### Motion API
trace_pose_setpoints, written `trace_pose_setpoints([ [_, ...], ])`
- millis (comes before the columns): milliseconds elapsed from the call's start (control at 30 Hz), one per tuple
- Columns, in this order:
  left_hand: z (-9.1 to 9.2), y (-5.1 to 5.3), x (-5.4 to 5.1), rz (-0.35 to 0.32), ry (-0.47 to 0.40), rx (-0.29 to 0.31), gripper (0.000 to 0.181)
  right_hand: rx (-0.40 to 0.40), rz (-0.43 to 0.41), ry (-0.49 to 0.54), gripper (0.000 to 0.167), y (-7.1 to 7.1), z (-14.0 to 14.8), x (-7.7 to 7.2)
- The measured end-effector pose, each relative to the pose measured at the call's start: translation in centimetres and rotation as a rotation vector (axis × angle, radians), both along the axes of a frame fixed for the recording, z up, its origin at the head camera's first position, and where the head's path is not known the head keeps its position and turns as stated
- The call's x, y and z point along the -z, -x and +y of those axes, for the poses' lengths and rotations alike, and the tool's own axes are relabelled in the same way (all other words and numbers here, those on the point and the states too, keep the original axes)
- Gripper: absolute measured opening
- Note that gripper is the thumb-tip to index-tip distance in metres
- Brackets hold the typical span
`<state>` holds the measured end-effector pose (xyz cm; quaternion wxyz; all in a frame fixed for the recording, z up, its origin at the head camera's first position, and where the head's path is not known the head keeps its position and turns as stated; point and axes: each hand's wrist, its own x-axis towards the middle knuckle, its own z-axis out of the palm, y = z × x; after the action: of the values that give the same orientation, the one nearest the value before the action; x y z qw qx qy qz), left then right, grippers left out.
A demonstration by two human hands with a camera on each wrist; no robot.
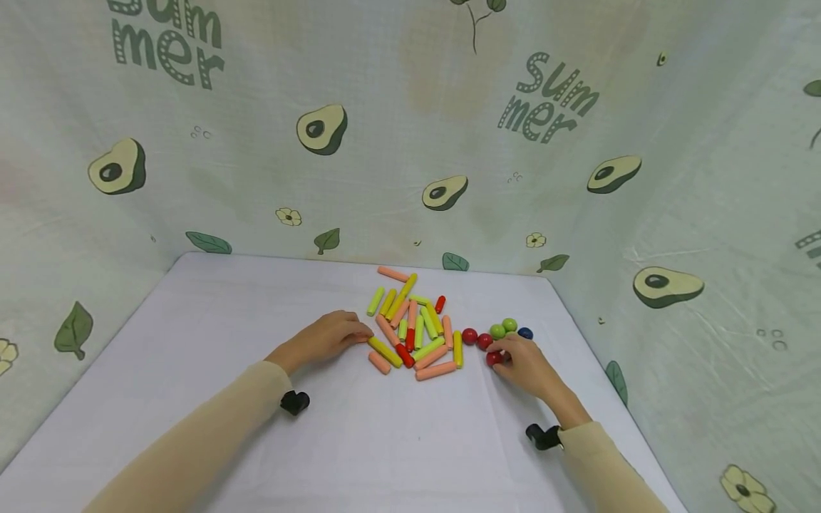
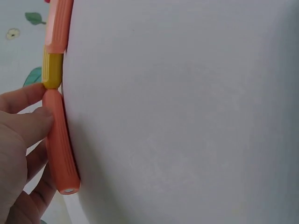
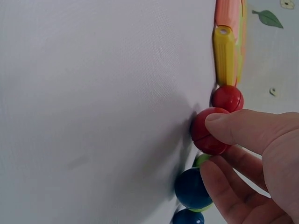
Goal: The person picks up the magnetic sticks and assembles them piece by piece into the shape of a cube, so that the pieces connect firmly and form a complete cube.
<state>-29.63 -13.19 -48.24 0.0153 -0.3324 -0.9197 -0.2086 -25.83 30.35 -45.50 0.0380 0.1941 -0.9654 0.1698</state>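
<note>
Held by my left hand (image 1: 330,338) is a ridged coral-orange stick (image 2: 61,149), its thumb laid on the stick and fingers behind; the head view hides most of this stick under the hand. Its fingertips lie at the end of a yellow stick (image 1: 385,352). A short salmon stick (image 1: 378,362) lies just in front of that yellow one. Over on the right, my right hand (image 1: 522,363) pinches a red ball (image 3: 210,130) between thumb and fingers. Another red ball (image 1: 484,342) sits right beside it, and a large blue ball (image 3: 192,188) is near the lower fingers.
Several salmon, yellow, lime and red sticks (image 1: 420,335) lie loosely clustered mid-table. Close to the right hand are green balls (image 1: 497,331) and a third red ball (image 1: 470,336). A patterned cloth (image 1: 385,142) rises behind the white table (image 1: 385,449).
</note>
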Motion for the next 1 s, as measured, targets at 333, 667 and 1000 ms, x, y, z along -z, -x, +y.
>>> trace_pose_setpoints([
  [333,-0.8,-0.1,0.3,0.046,0.023,0.01,0.03,-0.007,0.009,0.007,0.03,-0.1,-0.1,0.2],
  [667,-1.7,-0.7,-0.4,-0.025,0.054,-0.075,0.025,-0.013,0.025,0.021,0.03,-0.6,-0.7,-0.3],
  [1000,-2.8,-1.5,-0.9,0.038,0.049,-0.024,0.01,-0.023,0.022,0.062,0.034,-1.5,-2.5,-1.6],
])
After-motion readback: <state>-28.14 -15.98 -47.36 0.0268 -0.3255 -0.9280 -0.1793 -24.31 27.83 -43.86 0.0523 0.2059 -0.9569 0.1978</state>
